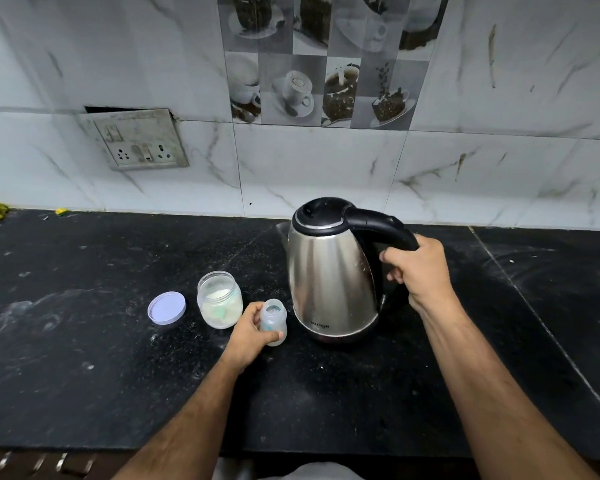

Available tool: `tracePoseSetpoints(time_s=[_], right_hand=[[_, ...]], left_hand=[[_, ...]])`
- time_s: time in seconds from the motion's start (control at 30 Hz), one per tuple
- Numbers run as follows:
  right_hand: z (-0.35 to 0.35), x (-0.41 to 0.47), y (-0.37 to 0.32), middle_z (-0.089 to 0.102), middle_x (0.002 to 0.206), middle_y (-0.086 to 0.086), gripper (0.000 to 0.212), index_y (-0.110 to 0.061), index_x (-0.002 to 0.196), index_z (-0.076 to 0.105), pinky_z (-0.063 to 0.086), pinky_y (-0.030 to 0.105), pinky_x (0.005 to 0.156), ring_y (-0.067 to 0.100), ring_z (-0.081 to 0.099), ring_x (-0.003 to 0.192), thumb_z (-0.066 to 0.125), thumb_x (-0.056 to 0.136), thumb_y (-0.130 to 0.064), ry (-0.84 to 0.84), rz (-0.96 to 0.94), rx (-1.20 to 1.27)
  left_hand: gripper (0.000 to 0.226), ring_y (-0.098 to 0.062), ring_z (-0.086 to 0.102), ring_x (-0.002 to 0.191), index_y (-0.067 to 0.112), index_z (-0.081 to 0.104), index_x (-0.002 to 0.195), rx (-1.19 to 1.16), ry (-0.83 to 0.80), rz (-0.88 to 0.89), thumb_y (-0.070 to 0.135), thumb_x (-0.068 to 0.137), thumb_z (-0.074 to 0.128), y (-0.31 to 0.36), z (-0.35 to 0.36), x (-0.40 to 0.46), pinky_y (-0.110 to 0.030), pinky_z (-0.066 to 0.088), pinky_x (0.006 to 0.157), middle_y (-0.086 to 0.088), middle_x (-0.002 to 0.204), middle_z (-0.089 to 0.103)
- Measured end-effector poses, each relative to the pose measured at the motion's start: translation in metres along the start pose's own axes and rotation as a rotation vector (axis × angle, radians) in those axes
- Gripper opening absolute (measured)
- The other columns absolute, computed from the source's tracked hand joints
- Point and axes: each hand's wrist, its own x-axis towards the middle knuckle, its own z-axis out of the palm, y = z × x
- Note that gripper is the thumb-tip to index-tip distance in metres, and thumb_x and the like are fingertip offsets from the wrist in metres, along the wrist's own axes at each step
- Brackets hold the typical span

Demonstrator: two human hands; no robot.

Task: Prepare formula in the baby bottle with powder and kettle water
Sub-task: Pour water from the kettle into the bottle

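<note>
The right hand [418,268] wraps the kettle [329,271] handle; the left hand [253,332] pinches the open baby bottle [273,322] on the tabletop [84,341]. The kettle likely pours heavy. The light bottle may tip, so brace it low.

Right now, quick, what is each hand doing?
Left hand: closed around the baby bottle, which stands on the counter.
Right hand: closed around the kettle handle.
</note>
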Motion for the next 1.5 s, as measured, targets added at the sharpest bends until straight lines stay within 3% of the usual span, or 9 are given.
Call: tracePoseSetpoints(time_s=[0.13, 0.27, 0.67, 0.8, 0.97, 1.13, 1.3, 1.5], right_hand=[[0.019, 0.019, -0.004, 0.039, 0.037, -0.003, 0.024, -0.008, 0.056, 0.05, 0.037, 0.025, 0.043, 0.01, 0.034, 0.032, 0.064, 0.067, 0.008, 0.017, -0.013, 0.053], [0.042, 0.041, -0.009, 0.039, 0.037, -0.003, 0.015, -0.009, 0.056, 0.048, 0.037, 0.025, 0.043, 0.011, 0.035, 0.032, 0.063, 0.056, -0.005, 0.02, -0.025, 0.085], [0.108, 0.112, 0.022, 0.041, 0.038, -0.009, 0.022, -0.018, 0.05, 0.048, 0.039, 0.03, 0.048, 0.012, 0.04, 0.037, 0.061, 0.061, -0.005, 0.048, 0.006, 0.018], [0.124, 0.128, 0.048, 0.046, 0.048, 0.001, 0.02, -0.014, 0.056, 0.052, 0.037, 0.025, 0.043, 0.014, 0.042, 0.04, 0.064, 0.067, -0.003, 0.047, 0.049, -0.05], [0.14, 0.141, 0.074, 0.048, 0.048, -0.002, 0.013, -0.016, 0.057, 0.055, 0.037, 0.021, 0.04, 0.014, 0.045, 0.041, 0.065, 0.063, -0.009, 0.034, 0.1, -0.103], [0.142, 0.152, 0.09, 0.048, 0.048, -0.002, 0.011, -0.016, 0.058, 0.056, 0.041, 0.025, 0.045, 0.013, 0.043, 0.041, 0.064, 0.063, -0.011, 0.02, 0.143, -0.097], [0.137, 0.164, 0.1, 0.044, 0.037, -0.012, 0.023, -0.018, 0.057, 0.055, 0.041, 0.026, 0.048, 0.007, 0.04, 0.038, 0.062, 0.07, -0.001, -0.009, 0.161, -0.071], [0.128, 0.171, 0.109, 0.044, 0.052, 0.0, 0.023, -0.016, 0.063, 0.053, 0.035, 0.023, 0.044, 0.008, 0.039, 0.041, 0.058, 0.075, 0.002, -0.073, 0.169, -0.114]], left_hand=[[0.058, -0.006, 0.062, 0.095, 0.011, 0.053, 0.112, 0.084, 0.01, 0.031, -0.013, 0.067, 0.079, -0.002, 0.002, 0.002, -0.018, 0.049, 0.087, 0.0, 0.107, 0.066], [0.057, -0.003, 0.064, 0.094, 0.026, 0.058, 0.106, 0.16, -0.004, 0.058, -0.005, 0.065, 0.084, -0.004, -0.002, 0.005, -0.019, 0.049, 0.088, 0.005, 0.104, 0.069], [0.055, 0.001, 0.065, 0.097, 0.034, 0.06, 0.107, 0.275, -0.06, 0.025, 0.012, 0.065, 0.087, 0.005, -0.004, 0.013, -0.015, 0.048, 0.086, 0.012, 0.103, 0.07], [0.053, 0.002, 0.064, 0.096, 0.029, 0.06, 0.11, 0.3, -0.076, 0.022, 0.013, 0.067, 0.086, 0.006, -0.005, 0.015, -0.012, 0.047, 0.083, 0.012, 0.102, 0.07], [0.055, 0.002, 0.063, 0.1, 0.029, 0.06, 0.112, 0.287, -0.078, 0.017, 0.013, 0.067, 0.087, 0.001, -0.005, 0.016, -0.014, 0.047, 0.087, 0.013, 0.105, 0.07], [0.053, -0.002, 0.064, 0.1, 0.033, 0.061, 0.108, 0.308, -0.069, 0.019, 0.018, 0.064, 0.087, -0.002, -0.006, 0.019, -0.023, 0.051, 0.091, 0.013, 0.103, 0.07], [0.054, -0.002, 0.064, 0.101, 0.036, 0.06, 0.108, 0.308, -0.065, 0.023, 0.018, 0.064, 0.087, -0.002, -0.006, 0.019, -0.027, 0.052, 0.093, 0.014, 0.104, 0.07], [0.056, -0.005, 0.064, 0.104, 0.039, 0.059, 0.106, 0.304, -0.057, 0.027, 0.019, 0.063, 0.088, -0.004, -0.006, 0.019, -0.031, 0.052, 0.096, 0.012, 0.106, 0.07]])
